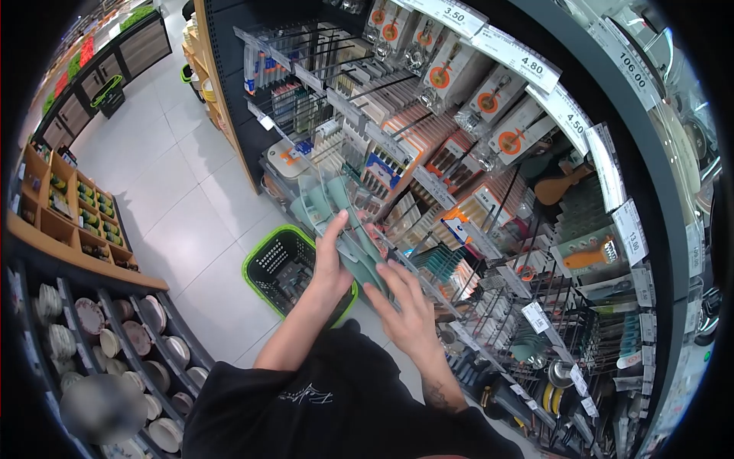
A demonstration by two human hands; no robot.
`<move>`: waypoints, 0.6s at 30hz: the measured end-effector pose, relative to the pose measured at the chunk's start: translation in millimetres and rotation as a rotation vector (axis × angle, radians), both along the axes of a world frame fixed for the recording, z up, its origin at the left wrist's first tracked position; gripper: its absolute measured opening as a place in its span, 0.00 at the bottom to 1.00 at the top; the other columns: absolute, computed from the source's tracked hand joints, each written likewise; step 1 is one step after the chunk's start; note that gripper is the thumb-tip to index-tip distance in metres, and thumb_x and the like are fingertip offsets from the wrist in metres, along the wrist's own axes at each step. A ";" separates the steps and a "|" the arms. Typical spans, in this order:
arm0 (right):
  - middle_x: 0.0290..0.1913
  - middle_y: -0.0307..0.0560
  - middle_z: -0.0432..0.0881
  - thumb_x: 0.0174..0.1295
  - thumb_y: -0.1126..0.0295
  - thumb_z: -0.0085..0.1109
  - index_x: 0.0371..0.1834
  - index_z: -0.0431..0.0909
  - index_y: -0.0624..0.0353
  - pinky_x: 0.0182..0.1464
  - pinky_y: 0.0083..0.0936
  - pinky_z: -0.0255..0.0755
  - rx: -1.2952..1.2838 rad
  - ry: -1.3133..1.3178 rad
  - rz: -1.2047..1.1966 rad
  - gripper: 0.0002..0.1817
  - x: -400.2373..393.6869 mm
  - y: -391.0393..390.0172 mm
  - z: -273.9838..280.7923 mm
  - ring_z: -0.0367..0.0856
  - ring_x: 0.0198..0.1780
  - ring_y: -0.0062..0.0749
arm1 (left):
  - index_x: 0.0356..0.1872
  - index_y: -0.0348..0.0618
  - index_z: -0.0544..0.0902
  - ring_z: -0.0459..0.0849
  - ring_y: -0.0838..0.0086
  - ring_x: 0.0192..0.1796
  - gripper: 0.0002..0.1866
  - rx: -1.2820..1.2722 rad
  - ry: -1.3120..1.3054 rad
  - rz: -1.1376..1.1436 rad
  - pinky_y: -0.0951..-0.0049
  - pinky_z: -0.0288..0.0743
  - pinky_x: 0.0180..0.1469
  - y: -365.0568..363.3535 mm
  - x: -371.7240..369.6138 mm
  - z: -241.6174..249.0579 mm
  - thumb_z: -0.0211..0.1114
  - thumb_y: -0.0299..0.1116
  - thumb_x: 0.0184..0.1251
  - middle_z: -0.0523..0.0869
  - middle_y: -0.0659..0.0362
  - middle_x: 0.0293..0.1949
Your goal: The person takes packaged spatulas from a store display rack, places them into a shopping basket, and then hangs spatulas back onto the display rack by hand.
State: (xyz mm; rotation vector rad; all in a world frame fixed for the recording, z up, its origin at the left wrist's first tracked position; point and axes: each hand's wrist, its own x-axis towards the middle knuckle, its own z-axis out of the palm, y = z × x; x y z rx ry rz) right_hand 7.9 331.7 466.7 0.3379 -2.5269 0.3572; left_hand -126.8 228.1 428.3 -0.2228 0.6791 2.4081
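Observation:
Green utensils in clear packaging lie between my two hands, in front of the hanging display. My left hand is closed round the left side of the packages, its thumb on top. On their lower right side rests my right hand, fingers apart and touching the packaging. Beneath my forearms a black basket with a green rim stands on the floor, with dark items inside that I cannot make out.
Hooks with packaged kitchen tools and price labels curve along the right. Shelves of bowls and plates stand at the lower left, below a wooden rack of jars. Another basket is at the far left.

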 end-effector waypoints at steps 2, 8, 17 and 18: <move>0.64 0.50 0.74 0.54 0.81 0.62 0.54 0.81 0.51 0.38 0.31 0.86 0.158 0.052 0.076 0.23 -6.2 3.0 -0.5 0.78 0.59 0.50 | 0.53 0.37 0.78 0.83 0.64 0.41 0.27 -0.033 -0.028 0.020 0.60 0.79 0.47 0.8 -2.0 -2.2 0.63 0.52 0.67 0.83 0.50 0.40; 0.53 0.46 0.75 0.51 0.83 0.63 0.52 0.83 0.47 0.35 0.30 0.84 0.163 -0.001 0.031 0.25 -9.3 0.6 0.2 0.77 0.60 0.50 | 0.42 0.42 0.79 0.82 0.67 0.37 0.21 -0.084 -0.099 0.124 0.59 0.80 0.42 -0.3 -4.2 -4.8 0.68 0.50 0.63 0.83 0.54 0.34; 0.55 0.55 0.74 0.59 0.60 0.68 0.53 0.79 0.58 0.42 0.32 0.83 0.085 -0.164 -0.036 0.22 -9.8 -5.7 -6.6 0.74 0.61 0.52 | 0.35 0.46 0.76 0.81 0.66 0.32 0.17 -0.040 -0.163 0.153 0.55 0.81 0.43 -2.2 -4.9 -2.0 0.71 0.47 0.61 0.81 0.57 0.29; 0.55 0.55 0.74 0.59 0.60 0.68 0.53 0.79 0.58 0.42 0.32 0.83 0.086 -0.168 -0.035 0.22 -10.7 -5.7 -9.8 0.74 0.61 0.52 | 0.35 0.46 0.76 0.81 0.66 0.32 0.17 -0.040 -0.167 0.153 0.55 0.81 0.43 -2.8 -4.4 -2.9 0.71 0.47 0.61 0.81 0.57 0.29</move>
